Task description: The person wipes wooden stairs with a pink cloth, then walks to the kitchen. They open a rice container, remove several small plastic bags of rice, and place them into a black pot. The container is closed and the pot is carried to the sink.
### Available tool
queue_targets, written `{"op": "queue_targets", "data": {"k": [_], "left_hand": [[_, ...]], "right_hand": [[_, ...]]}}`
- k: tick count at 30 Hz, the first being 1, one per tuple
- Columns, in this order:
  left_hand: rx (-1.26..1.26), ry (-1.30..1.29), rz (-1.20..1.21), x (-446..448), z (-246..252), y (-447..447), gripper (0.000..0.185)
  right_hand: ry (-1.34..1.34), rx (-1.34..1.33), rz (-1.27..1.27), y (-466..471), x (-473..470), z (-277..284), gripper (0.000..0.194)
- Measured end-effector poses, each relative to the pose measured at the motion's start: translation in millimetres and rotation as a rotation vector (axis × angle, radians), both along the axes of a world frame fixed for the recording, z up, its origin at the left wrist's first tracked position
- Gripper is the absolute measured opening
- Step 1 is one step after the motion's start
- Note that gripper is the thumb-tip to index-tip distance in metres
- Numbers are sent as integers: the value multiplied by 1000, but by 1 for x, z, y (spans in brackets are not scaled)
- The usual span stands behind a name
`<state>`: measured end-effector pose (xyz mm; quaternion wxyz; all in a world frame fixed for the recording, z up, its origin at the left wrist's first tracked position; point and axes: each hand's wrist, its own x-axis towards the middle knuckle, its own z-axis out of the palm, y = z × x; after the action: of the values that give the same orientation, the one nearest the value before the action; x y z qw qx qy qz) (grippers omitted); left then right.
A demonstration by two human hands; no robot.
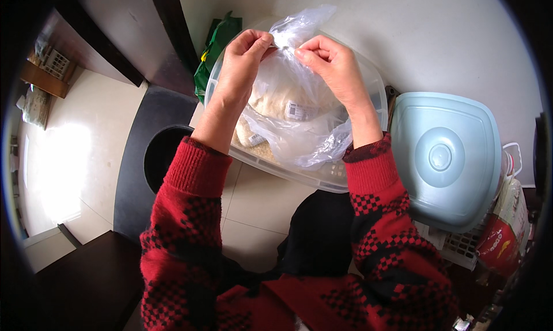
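A clear plastic bag [283, 91] of pale, rice-like grains stands in a translucent plastic bin [276, 173]. Its neck is gathered and twisted, and the loose top spreads out above. My left hand [248, 50] pinches the bag's neck from the left side between thumb and bent fingers. On the right of the neck, my right hand [328, 58] pinches the plastic between thumb and forefinger. The bag bears a white printed label [298, 110]. Below it lies another clear bag of grains [248, 134], also labelled, partly covered by crumpled plastic film [319, 145].
A light blue plastic lid [445, 158] rests right of the bin, above a white basket [462, 244] and a red-and-white package [501, 231]. A green bag [220, 46] stands behind the bin at left. A black round container [166, 154] is near my left forearm.
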<state>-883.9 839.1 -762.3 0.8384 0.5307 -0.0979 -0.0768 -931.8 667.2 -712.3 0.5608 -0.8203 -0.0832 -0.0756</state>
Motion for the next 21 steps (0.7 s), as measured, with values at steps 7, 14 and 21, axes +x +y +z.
{"op": "queue_targets", "data": {"k": [7, 14, 21], "left_hand": [[-45, 70, -26, 2, -4, 0, 18], [-64, 147, -115, 5, -12, -6, 17], [346, -385, 84, -1, -1, -6, 25]], "right_hand": [[93, 31, -76, 3, -1, 2, 16], [-286, -297, -57, 3, 4, -5, 13], [-200, -85, -107, 0, -1, -5, 16]]}}
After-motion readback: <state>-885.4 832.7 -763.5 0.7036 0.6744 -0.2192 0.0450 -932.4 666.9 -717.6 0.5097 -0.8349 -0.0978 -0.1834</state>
